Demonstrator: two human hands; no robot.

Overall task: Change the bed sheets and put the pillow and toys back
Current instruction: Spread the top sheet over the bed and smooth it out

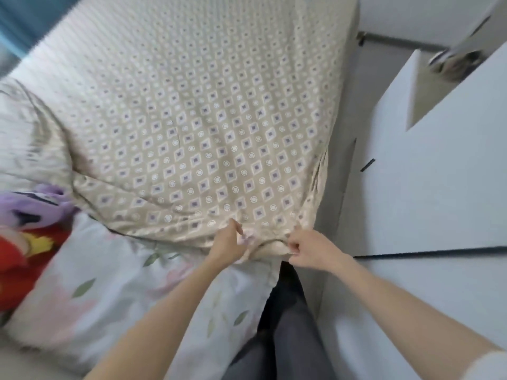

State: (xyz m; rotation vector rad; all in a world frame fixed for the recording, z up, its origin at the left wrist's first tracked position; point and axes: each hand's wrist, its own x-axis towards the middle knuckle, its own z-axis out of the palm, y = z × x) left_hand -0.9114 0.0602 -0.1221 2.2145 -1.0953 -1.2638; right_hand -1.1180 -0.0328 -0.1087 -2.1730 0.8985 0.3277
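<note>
Together, left hand [226, 242] and right hand [307, 249] clamp fingers on the beige sheet [205, 119] beside white cabinets [439, 187].

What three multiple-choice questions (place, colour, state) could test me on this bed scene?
1. Where do the plush toys lie? A on a chair; B at the picture's left edge; C in a basket.
2. The patterned sheet's ground colour? A beige; B black; C green.
3. What are the left hand and right hand doing? A hanging idle; B holding a broom; C gripping the sheet's near edge.
Key: B, beside the floral pillow; A, beige between the diamonds; C, both clutch bunched fabric.
</note>
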